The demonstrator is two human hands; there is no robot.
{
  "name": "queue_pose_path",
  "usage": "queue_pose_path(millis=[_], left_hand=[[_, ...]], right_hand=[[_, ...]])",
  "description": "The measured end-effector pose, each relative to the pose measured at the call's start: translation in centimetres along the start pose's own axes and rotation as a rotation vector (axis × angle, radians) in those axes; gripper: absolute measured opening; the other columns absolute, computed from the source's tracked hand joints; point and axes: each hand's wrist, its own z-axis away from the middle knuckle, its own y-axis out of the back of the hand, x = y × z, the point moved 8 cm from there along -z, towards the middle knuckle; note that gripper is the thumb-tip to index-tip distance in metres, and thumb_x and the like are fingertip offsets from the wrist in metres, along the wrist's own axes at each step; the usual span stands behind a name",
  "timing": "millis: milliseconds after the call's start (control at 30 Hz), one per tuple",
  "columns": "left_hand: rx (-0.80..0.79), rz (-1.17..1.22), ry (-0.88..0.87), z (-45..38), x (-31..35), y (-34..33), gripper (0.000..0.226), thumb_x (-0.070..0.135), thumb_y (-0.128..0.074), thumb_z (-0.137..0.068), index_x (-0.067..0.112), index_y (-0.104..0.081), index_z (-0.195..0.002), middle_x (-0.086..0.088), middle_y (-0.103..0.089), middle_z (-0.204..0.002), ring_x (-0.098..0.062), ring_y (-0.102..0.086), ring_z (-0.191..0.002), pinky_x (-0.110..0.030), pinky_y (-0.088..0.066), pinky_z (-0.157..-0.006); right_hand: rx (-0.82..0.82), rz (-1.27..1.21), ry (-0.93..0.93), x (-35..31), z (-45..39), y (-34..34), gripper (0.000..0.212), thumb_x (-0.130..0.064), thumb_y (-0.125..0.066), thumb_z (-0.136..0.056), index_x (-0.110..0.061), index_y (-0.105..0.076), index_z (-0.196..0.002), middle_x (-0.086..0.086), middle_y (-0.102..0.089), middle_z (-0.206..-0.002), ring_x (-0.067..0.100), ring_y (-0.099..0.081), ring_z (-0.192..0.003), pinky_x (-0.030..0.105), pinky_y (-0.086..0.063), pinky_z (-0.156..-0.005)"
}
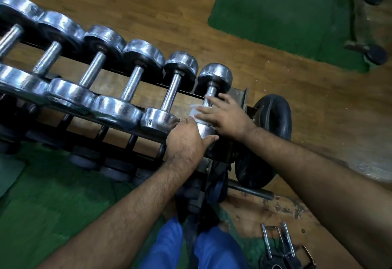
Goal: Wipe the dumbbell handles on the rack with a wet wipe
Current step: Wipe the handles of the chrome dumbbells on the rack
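Note:
Several chrome dumbbells lie side by side on a black rack point(148, 135). The rightmost, smallest dumbbell point(214, 75) is under both hands. My left hand point(186, 139) grips its near head, thumb along the right side. My right hand point(224, 114) lies over its handle with straight fingers, pressing a white wet wipe point(194, 110) onto the bar; only a corner of the wipe shows by the fingertips. The neighbouring dumbbell point(171, 94) has its handle bare.
A black rubber weight plate point(273, 128) on a bar leans at the rack's right end. Dark dumbbells sit on the lower shelf point(118, 169). Green mats point(282, 14) cover parts of the wooden floor. Chrome cable handles point(280, 245) lie near my blue-trousered legs.

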Motion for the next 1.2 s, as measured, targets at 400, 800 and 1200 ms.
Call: queue_pose_path(millis=[400,800,1200], left_hand=[[0.061,0.01,-0.022,0.2,0.0,-0.1,0.087,0.08,-0.052,-0.075,0.011,-0.049,-0.126,-0.002,-0.059,-0.124,-0.017,-0.06,-0.111,-0.028,-0.049,-0.078],[-0.006,0.036,0.058,0.2,0.6,-0.1,0.08,0.077,-0.059,-0.072,0.012,-0.052,-0.118,0.001,-0.059,-0.125,-0.016,-0.06,-0.11,-0.029,-0.049,-0.075],[0.083,0.222,-0.022,-0.7,2.3,-2.3,0.062,0.062,-0.06,-0.081,0.013,-0.061,-0.119,-0.003,-0.061,-0.107,-0.023,-0.053,-0.107,-0.038,-0.045,-0.095]], right_hand=[[0.027,-0.084,-0.106,1.3,-1.5,-0.1,0.047,-0.015,-0.051,-0.088,-0.031,-0.061,-0.131,-0.012,-0.055,-0.142,0.025,-0.036,-0.144,0.053,-0.022,-0.114],[0.047,0.126,-0.034,3.6,-1.4,1.9,0.046,-0.019,-0.054,-0.089,-0.025,-0.059,-0.135,-0.007,-0.059,-0.139,0.028,-0.053,-0.123,0.048,-0.037,-0.098],[-0.173,0.133,0.0,4.1,-2.4,0.9,0.049,-0.018,-0.045,-0.092,-0.032,-0.049,-0.138,-0.014,-0.049,-0.142,0.021,-0.067,-0.079,0.026,-0.036,-0.047]])
